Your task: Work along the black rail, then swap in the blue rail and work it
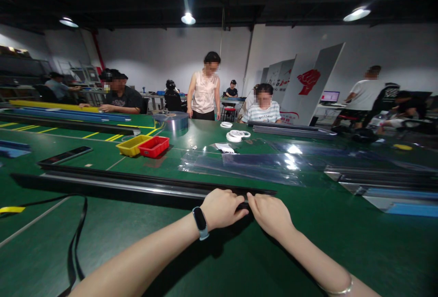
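A long black profile frame (137,188) lies across the green table in front of me, with a corner at its far left end. My left hand (221,209), a smartwatch (200,222) on its wrist, is closed round the right part of the frame. Close beside it, my right hand (272,214) grips the same frame near its right end, with thumb and fingers bent over it. The two hands almost meet. My palms and the part of the frame under them are hidden.
Yellow (133,145) and red bins (154,147) stand beyond the frame. Clear plastic sheets (253,164) and white tape rolls (237,135) lie ahead. Cut profiles (386,187) rest at right. A black strap (79,237) curls at left. A person (264,110) sits opposite; another (205,88) stands.
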### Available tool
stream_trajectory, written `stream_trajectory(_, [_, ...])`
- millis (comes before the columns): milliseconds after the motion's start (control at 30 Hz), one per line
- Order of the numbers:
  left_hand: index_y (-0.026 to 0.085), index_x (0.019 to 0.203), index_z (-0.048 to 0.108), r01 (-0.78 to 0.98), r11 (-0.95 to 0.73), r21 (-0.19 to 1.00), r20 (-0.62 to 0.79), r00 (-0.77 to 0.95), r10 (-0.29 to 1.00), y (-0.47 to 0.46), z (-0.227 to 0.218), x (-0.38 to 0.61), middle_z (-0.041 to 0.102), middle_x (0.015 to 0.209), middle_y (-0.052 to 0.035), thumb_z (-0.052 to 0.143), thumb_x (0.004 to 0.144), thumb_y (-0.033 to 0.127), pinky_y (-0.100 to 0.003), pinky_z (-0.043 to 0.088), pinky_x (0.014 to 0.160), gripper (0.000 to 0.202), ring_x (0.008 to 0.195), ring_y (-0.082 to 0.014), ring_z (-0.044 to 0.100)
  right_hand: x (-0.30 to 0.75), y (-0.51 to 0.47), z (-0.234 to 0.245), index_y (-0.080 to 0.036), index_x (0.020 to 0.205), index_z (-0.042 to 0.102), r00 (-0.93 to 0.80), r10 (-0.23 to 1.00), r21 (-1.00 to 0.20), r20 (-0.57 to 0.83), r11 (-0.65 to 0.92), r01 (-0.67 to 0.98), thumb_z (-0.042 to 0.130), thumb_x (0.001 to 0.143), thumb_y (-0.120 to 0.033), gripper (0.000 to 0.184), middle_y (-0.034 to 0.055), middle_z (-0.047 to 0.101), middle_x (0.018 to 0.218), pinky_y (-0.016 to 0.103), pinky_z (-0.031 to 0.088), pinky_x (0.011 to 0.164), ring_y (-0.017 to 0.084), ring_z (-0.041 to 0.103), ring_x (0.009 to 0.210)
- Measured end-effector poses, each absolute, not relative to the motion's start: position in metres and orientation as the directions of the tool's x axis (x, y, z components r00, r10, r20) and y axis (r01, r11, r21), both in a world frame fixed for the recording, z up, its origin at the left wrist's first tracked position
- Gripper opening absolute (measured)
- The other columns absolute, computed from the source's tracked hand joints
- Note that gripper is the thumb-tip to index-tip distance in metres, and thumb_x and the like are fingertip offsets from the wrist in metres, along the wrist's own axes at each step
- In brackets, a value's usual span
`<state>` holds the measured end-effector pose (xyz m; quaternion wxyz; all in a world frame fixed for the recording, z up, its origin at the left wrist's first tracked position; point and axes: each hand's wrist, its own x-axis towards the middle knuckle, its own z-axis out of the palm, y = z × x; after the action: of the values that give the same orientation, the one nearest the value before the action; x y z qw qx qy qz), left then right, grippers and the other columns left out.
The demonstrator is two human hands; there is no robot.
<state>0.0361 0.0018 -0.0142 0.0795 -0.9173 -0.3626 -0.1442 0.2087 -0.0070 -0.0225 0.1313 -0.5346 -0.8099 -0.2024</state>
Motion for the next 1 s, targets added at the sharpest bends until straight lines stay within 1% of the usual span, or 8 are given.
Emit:
stream_trajectory(100, [0.021, 0.094, 0.052, 0.685, -0.727, -0.04, 0.326, 0.697, 0.639, 0.0022, -0.0146, 0.0358, 0.061, 0.078, -0.0037, 0.031, 0.084, 0.048, -0.031, 0.043, 0.065, 0.037, 0.076, -0.0199, 0.058, 0.2087, -0.0064, -0.0242, -0.017, 0.063, 0.057, -0.389, 0.811, 0.198, 0.437, 0.335, 0.921, 0.027, 0.088, -0.027, 0.04, 0.003, 0.057, 0.054, 0.023, 0.026, 0.045, 0.011, 0.052, 0.049])
stream_trajectory(233, [0.021, 0.093, 0.053, 0.682, -0.73, -0.041, 0.325, 0.7, 0.636, 0.0022, -0.014, 0.0359, 0.061, 0.077, -0.0034, 0.03, 0.084, 0.048, -0.031, 0.043, 0.064, 0.036, 0.076, -0.0197, 0.058, 0.2121, -0.0055, -0.0279, -0.017, 0.069, 0.058, -0.415, 0.802, 0.211, 0.429, 0.357, 0.91, 0.027, 0.087, -0.024, 0.037, 0.0019, 0.057, 0.055, 0.022, 0.027, 0.046, 0.011, 0.053, 0.051])
stream_trajectory(433, [0.021, 0.095, 0.052, 0.68, -0.732, -0.035, 0.328, 0.7, 0.634, 0.0019, -0.0136, 0.036, 0.061, 0.078, -0.0034, 0.03, 0.084, 0.048, -0.031, 0.043, 0.066, 0.037, 0.077, -0.0192, 0.058, 0.2159, -0.0032, -0.031, -0.015, 0.08, 0.059, -0.49, 0.77, 0.312, 0.409, 0.386, 0.868, 0.03, 0.086, -0.021, 0.03, 0.0027, 0.057, 0.055, 0.022, 0.025, 0.044, 0.011, 0.053, 0.049])
stream_trajectory(700, [0.02, 0.092, 0.053, 0.686, -0.725, -0.056, 0.335, 0.697, 0.634, 0.0003, -0.0131, 0.0358, 0.062, 0.077, -0.0042, 0.03, 0.084, 0.049, -0.031, 0.043, 0.065, 0.037, 0.075, -0.0196, 0.058, 0.2105, -0.0072, -0.0225, -0.015, 0.084, 0.061, -0.47, 0.813, 0.366, 0.343, 0.345, 0.864, 0.03, 0.085, -0.017, 0.031, 0.0052, 0.059, 0.059, 0.022, 0.027, 0.045, 0.013, 0.054, 0.052])
stream_trajectory(767, [0.019, 0.09, 0.053, 0.688, -0.723, -0.061, 0.334, 0.696, 0.635, 0.0005, -0.0125, 0.0357, 0.062, 0.076, -0.0045, 0.03, 0.084, 0.049, -0.031, 0.043, 0.064, 0.038, 0.074, -0.0197, 0.058, 0.211, -0.0069, -0.0236, -0.014, 0.084, 0.061, -0.461, 0.817, 0.365, 0.346, 0.336, 0.868, 0.029, 0.085, -0.016, 0.031, 0.0057, 0.059, 0.059, 0.022, 0.027, 0.045, 0.013, 0.054, 0.053])
stream_trajectory(867, [0.019, 0.087, 0.055, 0.693, -0.719, -0.06, 0.325, 0.694, 0.642, 0.0021, -0.0128, 0.0354, 0.062, 0.074, -0.0049, 0.03, 0.084, 0.051, -0.031, 0.044, 0.064, 0.041, 0.073, -0.0203, 0.059, 0.2127, -0.0055, -0.0265, -0.014, 0.08, 0.06, -0.479, 0.795, 0.348, 0.373, 0.358, 0.866, 0.028, 0.086, -0.018, 0.034, 0.0045, 0.058, 0.057, 0.022, 0.025, 0.044, 0.013, 0.054, 0.052])
stream_trajectory(933, [0.019, 0.086, 0.056, 0.692, -0.719, -0.056, 0.312, 0.696, 0.646, 0.0037, -0.0135, 0.0352, 0.062, 0.073, -0.0053, 0.029, 0.083, 0.053, -0.032, 0.044, 0.064, 0.044, 0.074, -0.0208, 0.059, 0.2133, -0.0056, -0.0266, -0.015, 0.073, 0.06, -0.472, 0.782, 0.296, 0.407, 0.375, 0.878, 0.026, 0.087, -0.022, 0.037, 0.0033, 0.056, 0.055, 0.022, 0.025, 0.044, 0.012, 0.053, 0.05])
stream_trajectory(1000, [0.018, 0.086, 0.057, 0.694, -0.718, -0.054, 0.296, 0.697, 0.653, 0.0052, -0.0134, 0.0351, 0.062, 0.072, -0.0062, 0.029, 0.083, 0.054, -0.032, 0.044, 0.065, 0.046, 0.075, -0.0213, 0.059, 0.2132, -0.0072, -0.024, -0.015, 0.064, 0.059, -0.422, 0.791, 0.209, 0.443, 0.366, 0.907, 0.025, 0.088, -0.028, 0.043, 0.003, 0.056, 0.053, 0.022, 0.025, 0.044, 0.01, 0.052, 0.048])
